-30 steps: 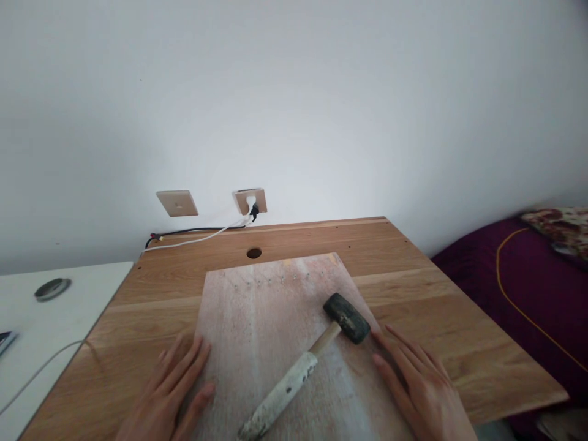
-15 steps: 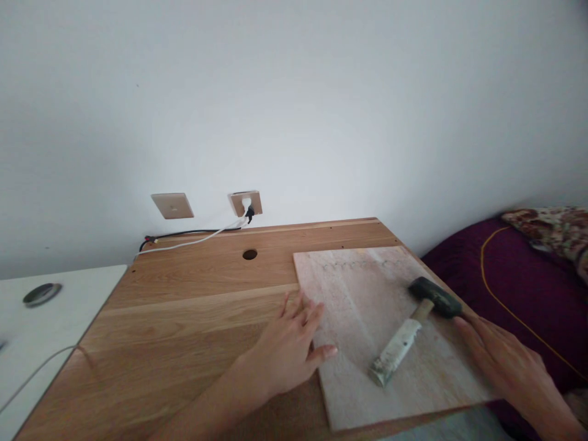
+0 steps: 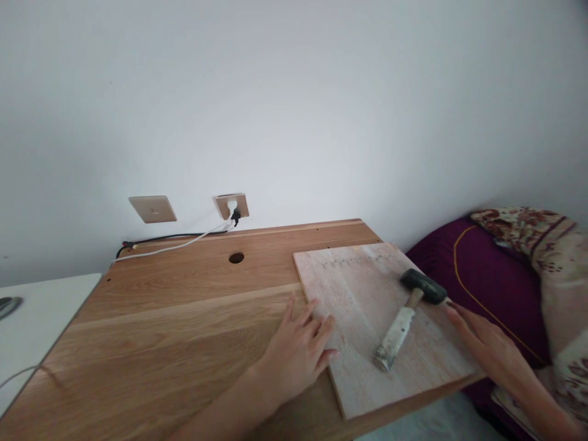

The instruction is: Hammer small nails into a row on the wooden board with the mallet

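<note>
A pale pinkish board [image 3: 362,300] lies on the right end of a wooden desk [image 3: 184,324], its right corner reaching past the desk edge. On the board rests a mallet [image 3: 407,315] with a black head and a white-stained wooden handle. My left hand [image 3: 298,352] lies flat against the board's left edge, fingers spread. My right hand [image 3: 487,346] rests against the board's right edge, just below the mallet head, fingers stretched out. Neither hand holds anything.
A round cable hole [image 3: 236,258] sits near the desk's back edge. Two wall plates [image 3: 152,209] and a plugged socket [image 3: 231,206] with cables run behind. A white table [image 3: 37,318] adjoins on the left. A purple bed [image 3: 463,269] with a patterned blanket [image 3: 551,257] is at the right.
The board, with the mallet on it, has slid from the middle of the desk to its right end. Both hands moved right with it, staying at its edges.
</note>
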Demonstrator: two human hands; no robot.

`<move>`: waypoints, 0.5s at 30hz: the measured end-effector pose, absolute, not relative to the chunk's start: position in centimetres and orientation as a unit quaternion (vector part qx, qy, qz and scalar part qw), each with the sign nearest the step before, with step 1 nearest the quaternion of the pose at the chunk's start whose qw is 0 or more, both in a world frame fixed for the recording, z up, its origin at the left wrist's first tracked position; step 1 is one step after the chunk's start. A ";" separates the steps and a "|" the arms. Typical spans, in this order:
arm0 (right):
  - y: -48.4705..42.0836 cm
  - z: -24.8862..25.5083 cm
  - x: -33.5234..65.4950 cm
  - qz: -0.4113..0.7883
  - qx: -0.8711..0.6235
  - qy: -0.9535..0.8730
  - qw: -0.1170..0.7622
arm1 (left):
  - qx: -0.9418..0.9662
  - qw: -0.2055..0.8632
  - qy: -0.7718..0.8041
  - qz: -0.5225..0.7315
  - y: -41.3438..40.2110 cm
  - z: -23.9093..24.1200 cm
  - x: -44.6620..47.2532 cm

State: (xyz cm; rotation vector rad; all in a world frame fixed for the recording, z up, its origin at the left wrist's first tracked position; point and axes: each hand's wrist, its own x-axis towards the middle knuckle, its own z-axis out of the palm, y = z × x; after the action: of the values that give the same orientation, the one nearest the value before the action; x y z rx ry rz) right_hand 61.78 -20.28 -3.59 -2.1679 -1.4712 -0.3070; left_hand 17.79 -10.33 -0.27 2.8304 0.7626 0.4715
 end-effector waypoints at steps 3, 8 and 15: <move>-20.2 -4.4 60.5 -0.079 -0.776 -0.592 0.204 | 0.939 0.082 0.295 0.157 -10.9 -0.5 14.8; -20.7 -5.7 53.9 -0.134 -0.653 -0.732 0.141 | 0.912 0.038 0.386 0.132 -12.3 -0.7 7.1; -21.5 -2.9 43.5 -0.286 -0.513 -0.808 0.051 | 0.896 -0.132 0.388 0.169 -15.7 -1.4 -2.9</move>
State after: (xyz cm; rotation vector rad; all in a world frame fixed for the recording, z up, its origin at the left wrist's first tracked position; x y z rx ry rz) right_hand 43.50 -21.51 -2.91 -1.5613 -2.4595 -0.8699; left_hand -2.92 -15.72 -1.43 3.0799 1.3330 0.5813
